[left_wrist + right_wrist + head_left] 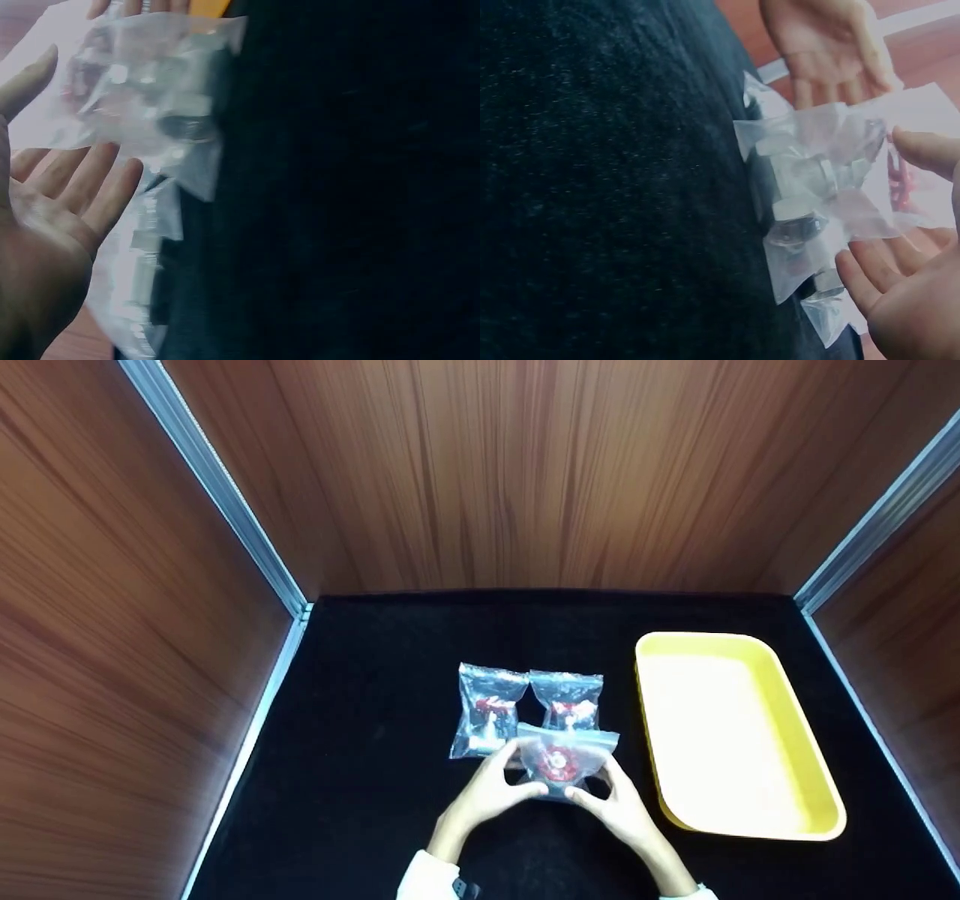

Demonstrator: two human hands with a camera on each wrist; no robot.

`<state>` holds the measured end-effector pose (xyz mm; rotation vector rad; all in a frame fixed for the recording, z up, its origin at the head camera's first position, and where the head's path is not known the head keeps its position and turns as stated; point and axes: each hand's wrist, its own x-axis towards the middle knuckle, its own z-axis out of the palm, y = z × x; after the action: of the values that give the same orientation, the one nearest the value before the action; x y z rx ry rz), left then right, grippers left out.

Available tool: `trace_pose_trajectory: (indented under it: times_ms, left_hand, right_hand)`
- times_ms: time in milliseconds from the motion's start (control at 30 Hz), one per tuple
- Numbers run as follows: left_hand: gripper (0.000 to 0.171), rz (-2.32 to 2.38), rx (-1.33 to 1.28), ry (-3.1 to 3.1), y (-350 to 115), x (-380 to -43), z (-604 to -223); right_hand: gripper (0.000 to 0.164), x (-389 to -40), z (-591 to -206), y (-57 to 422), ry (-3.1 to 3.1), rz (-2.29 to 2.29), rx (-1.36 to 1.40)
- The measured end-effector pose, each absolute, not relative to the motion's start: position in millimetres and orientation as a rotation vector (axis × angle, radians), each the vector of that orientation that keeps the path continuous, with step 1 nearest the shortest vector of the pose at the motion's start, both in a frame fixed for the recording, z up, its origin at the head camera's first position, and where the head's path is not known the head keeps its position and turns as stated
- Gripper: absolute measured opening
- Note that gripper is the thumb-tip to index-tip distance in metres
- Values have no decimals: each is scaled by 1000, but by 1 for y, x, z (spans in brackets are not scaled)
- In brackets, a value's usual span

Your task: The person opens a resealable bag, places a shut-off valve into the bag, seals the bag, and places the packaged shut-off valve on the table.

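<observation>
A clear zip bag (568, 739) holds a metal valve (802, 180) with a red handwheel (557, 763), which faces up in the head view. The bag is upright, its lower end close to the black cloth. My left hand (486, 796) surrounds its left side, with the fingers behind and the thumb in front. On the other side my right hand (619, 808) mirrors it. Both wrist views show loosely spread fingers beside the plastic. Right behind lie two similar bags, a left one (489, 690) and a right one (568, 694), with red-and-metal parts inside.
A yellow tray (821, 765) stands to the right on the black cloth (360, 735). Wood-patterned panels (525, 472) with metal edge strips (225, 487) enclose the back and both sides.
</observation>
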<state>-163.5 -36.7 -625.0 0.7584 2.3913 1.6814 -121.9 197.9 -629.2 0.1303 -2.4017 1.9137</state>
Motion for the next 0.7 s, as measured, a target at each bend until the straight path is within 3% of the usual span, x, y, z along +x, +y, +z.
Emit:
trace_pose_trajectory:
  times_ms: [167,467,700]
  left_hand:
    - [62,1722,751,2336,-30,-158,-642]
    - [44,1796,667,2307,-24,-157,-646]
    - [43,1870,638,2314,-20,-159,-647]
  right_hand:
    - [64,-120,-635,199,-2356,1969,174]
    - [63,-121,-640,196,-2338,1933,255]
    - [56,-124,-641,193,-2322,1942,279]
